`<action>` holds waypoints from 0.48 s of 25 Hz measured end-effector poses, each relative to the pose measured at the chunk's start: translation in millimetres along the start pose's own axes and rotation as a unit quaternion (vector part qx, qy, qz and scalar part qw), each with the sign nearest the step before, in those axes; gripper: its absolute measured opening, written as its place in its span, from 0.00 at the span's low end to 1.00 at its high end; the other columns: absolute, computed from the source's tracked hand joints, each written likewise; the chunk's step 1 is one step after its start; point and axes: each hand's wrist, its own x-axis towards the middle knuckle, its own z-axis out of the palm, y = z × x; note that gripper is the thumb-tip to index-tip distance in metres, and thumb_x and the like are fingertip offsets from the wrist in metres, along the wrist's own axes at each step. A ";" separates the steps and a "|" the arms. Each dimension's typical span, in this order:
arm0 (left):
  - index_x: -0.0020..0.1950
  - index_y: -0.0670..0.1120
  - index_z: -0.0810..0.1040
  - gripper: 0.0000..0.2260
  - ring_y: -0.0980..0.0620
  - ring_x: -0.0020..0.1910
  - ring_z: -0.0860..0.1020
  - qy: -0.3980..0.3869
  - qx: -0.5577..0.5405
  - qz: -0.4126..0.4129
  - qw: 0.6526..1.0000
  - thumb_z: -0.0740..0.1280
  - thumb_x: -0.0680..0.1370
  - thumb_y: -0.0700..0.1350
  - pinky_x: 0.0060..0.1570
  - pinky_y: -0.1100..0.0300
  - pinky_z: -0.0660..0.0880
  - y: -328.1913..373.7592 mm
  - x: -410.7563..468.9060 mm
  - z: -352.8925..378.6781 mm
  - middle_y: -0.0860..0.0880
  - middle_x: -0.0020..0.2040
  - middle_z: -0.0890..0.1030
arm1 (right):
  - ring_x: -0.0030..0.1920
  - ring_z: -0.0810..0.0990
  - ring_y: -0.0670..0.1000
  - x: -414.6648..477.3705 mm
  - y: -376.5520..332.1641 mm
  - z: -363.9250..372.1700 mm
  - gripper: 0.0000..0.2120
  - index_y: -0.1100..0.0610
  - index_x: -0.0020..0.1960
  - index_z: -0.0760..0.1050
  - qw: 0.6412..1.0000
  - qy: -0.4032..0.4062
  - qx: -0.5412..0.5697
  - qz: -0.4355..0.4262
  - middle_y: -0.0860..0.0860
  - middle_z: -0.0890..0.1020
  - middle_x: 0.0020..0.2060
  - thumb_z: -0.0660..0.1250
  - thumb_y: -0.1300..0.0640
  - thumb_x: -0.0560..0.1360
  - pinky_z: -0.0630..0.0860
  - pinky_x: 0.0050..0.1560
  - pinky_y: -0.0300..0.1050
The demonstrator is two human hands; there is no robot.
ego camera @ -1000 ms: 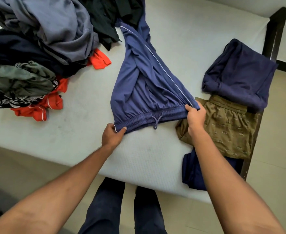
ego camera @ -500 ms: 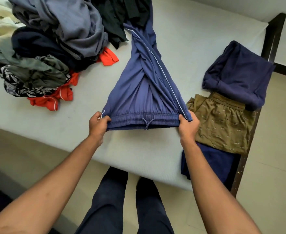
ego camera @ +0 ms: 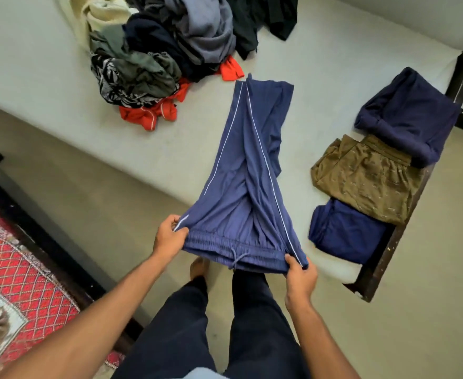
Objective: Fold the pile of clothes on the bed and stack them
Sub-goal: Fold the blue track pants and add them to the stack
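Note:
Blue track pants with white side stripes stretch from the bed toward me, legs twisted together. My left hand grips the left end of the waistband, and my right hand grips the right end, past the bed's near edge. A pile of unfolded clothes lies at the back of the bed. Folded items sit on the right side: a navy garment, an olive patterned one and a dark blue one.
The bed has a pale mattress and a dark wooden frame at the right end. A red patterned rug lies on the floor at the left. My legs in dark trousers stand below the pants.
Both hands have pulled the waistband toward me, off the mattress edge. The pant legs slid out of the pile and now lie free on the bed.

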 end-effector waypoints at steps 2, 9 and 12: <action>0.41 0.48 0.77 0.07 0.50 0.37 0.72 0.010 -0.044 -0.001 0.999 0.63 0.65 0.40 0.38 0.58 0.68 14.9 -2.1 -20.0 0.50 0.37 0.77 | 0.49 0.82 0.55 -19.6 -10.6 3.9 0.12 0.50 0.47 0.81 0.999 -0.009 0.035 -0.013 0.50 0.85 0.43 0.71 0.68 0.76 0.79 0.57 0.55; 0.44 0.48 0.75 0.14 0.54 0.35 0.73 -0.087 -0.300 0.055 0.948 0.63 0.62 0.35 0.34 0.61 0.68 101.2 -44.4 -83.0 0.51 0.37 0.77 | 0.50 0.85 0.52 -97.2 -93.6 40.0 0.16 0.59 0.60 0.80 0.939 -0.089 0.331 -0.022 0.53 0.85 0.51 0.70 0.71 0.75 0.81 0.56 0.51; 0.45 0.50 0.75 0.14 0.51 0.38 0.75 -0.089 -0.369 0.029 0.925 0.62 0.70 0.30 0.35 0.61 0.69 108.7 -58.7 -100.9 0.50 0.39 0.79 | 0.56 0.85 0.55 -122.3 -108.4 42.4 0.18 0.58 0.62 0.80 0.908 -0.079 0.411 -0.002 0.54 0.85 0.53 0.70 0.71 0.75 0.81 0.59 0.54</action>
